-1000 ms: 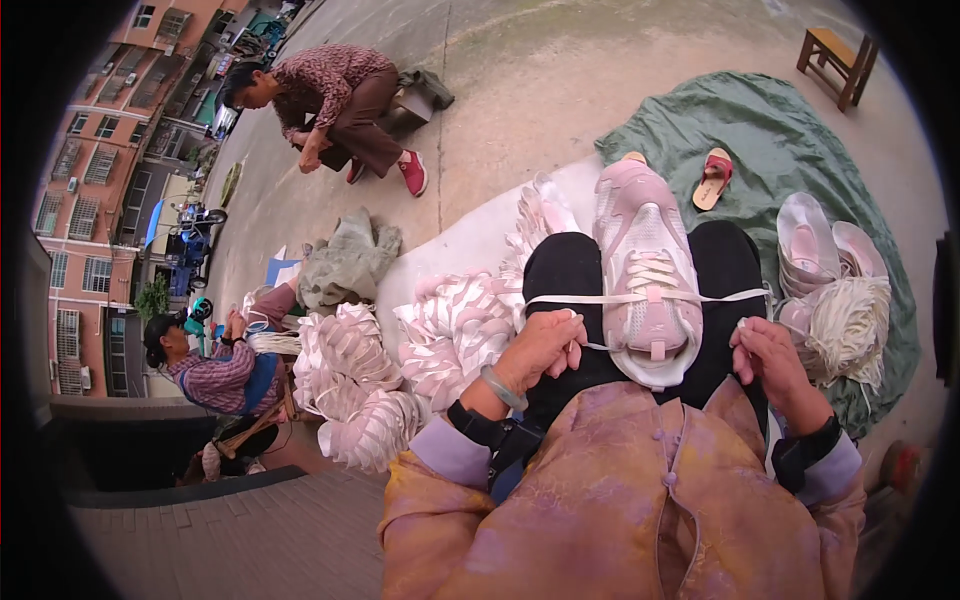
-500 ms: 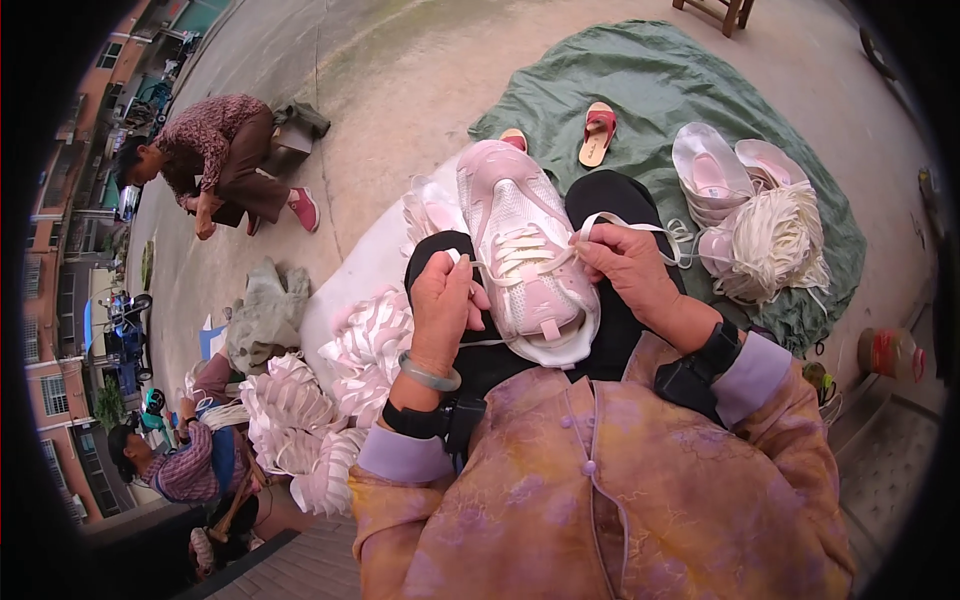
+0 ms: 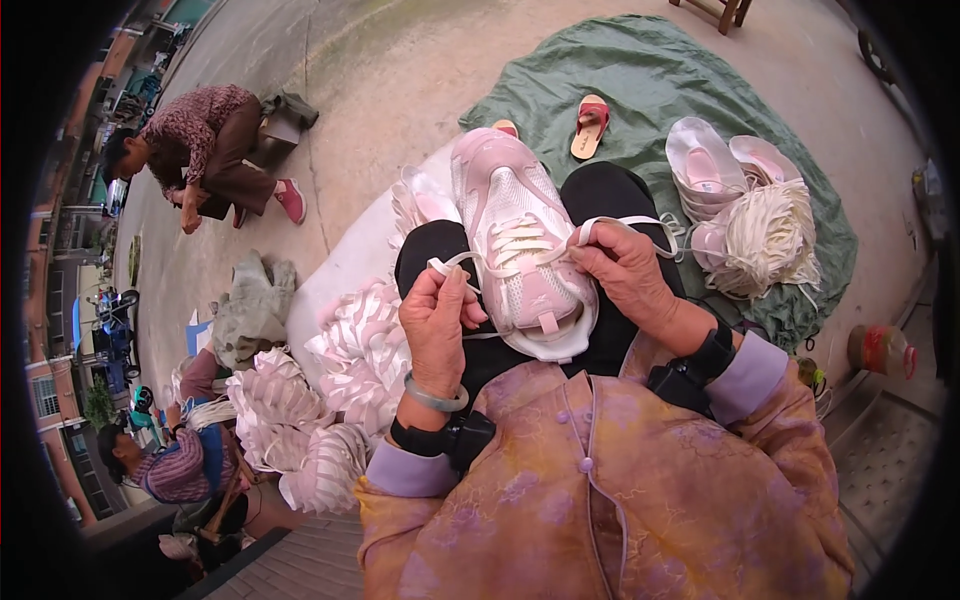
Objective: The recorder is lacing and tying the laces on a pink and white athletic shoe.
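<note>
At the left, a bent-over person [image 3: 215,150] is seen beyond a crumpled grey-green cloth [image 3: 255,310], and pale pink shoe pieces [image 3: 365,345] are heaped on a light sheet [image 3: 360,240]. By the left hand [image 3: 435,325], a white lace [image 3: 472,256] is pinched between thumb and forefinger, the other fingers curled. A pink-and-white shoe [image 3: 535,295] is rested between the black-clad knees [image 3: 430,245], its toe pointed away from the body. Across it the lace is led to the right hand [image 3: 630,280], where it is pinched between thumb and fingertips (a slack loop is left over the knee). Farther right, a bundle of white strands [image 3: 770,240] is set on a green tarp [image 3: 560,75].
</note>
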Demonstrator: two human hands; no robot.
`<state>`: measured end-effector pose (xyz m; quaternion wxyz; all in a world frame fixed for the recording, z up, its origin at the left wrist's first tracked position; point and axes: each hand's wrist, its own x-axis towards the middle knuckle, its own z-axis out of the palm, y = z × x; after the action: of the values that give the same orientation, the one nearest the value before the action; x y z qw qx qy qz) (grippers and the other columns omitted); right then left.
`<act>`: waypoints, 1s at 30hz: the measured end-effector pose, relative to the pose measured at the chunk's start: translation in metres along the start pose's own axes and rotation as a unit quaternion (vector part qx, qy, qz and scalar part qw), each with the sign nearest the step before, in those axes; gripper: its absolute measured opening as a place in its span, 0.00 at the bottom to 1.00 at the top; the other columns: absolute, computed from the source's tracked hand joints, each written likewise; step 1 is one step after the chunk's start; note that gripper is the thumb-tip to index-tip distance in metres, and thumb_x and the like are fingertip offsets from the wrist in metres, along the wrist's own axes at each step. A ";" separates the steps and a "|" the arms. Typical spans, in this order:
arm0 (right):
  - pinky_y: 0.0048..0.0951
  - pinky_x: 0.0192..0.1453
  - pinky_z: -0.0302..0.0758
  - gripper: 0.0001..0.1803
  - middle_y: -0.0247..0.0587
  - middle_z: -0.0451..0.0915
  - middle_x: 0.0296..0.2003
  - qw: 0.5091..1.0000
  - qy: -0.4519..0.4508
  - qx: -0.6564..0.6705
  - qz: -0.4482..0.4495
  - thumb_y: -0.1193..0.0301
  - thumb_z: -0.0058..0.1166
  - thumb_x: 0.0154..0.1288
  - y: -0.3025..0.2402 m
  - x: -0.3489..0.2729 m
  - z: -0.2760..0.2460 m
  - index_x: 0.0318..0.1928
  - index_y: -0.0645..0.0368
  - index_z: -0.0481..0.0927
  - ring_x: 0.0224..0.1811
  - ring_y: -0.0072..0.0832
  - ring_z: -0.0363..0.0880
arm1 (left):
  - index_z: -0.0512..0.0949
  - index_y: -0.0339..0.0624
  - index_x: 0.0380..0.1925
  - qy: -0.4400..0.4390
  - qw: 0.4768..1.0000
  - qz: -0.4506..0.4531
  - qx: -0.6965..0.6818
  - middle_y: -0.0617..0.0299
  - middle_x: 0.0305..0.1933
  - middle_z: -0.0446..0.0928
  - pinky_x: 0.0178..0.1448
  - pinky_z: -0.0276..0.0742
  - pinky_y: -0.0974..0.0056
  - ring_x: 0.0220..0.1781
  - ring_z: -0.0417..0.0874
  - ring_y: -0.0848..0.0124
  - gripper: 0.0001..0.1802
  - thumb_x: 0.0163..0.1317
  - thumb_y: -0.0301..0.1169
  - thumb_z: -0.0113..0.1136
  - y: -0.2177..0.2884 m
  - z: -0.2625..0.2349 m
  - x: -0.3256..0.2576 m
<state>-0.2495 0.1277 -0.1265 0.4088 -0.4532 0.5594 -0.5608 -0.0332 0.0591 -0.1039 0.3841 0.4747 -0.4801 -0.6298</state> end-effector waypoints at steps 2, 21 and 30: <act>0.24 0.37 0.70 0.04 0.38 0.74 0.28 1.000 -0.002 -0.021 -0.011 0.77 0.54 0.57 -0.003 -0.001 0.000 0.33 0.65 0.76 0.31 0.26 0.74 | 0.75 0.40 0.32 -0.009 1.000 -0.009 -0.018 0.65 0.24 0.75 0.22 0.67 0.77 0.19 0.76 0.77 0.09 0.64 0.35 0.56 -0.002 0.000 0.000; 0.35 0.32 0.71 0.07 0.42 0.74 0.24 0.931 0.040 -0.277 -0.233 0.77 0.58 0.48 0.006 -0.001 0.011 0.28 0.60 0.74 0.28 0.40 0.75 | 0.77 0.36 0.31 -0.067 0.997 -0.032 -0.013 0.64 0.21 0.77 0.24 0.70 0.79 0.20 0.76 0.81 0.05 0.62 0.26 0.55 -0.006 -0.002 -0.001; 0.27 0.28 0.69 0.08 0.39 0.72 0.24 0.966 0.016 -0.210 -0.147 0.77 0.58 0.51 0.002 -0.007 0.002 0.30 0.63 0.73 0.23 0.28 0.72 | 0.76 0.36 0.31 -0.059 0.998 0.005 -0.018 0.62 0.24 0.78 0.24 0.68 0.78 0.20 0.76 0.80 0.06 0.62 0.28 0.57 -0.013 0.005 0.005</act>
<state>-0.2460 0.1338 -0.1293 0.2086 -0.5974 0.5983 -0.4915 -0.0392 0.0587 -0.1172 0.3670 0.4271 -0.4928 -0.6633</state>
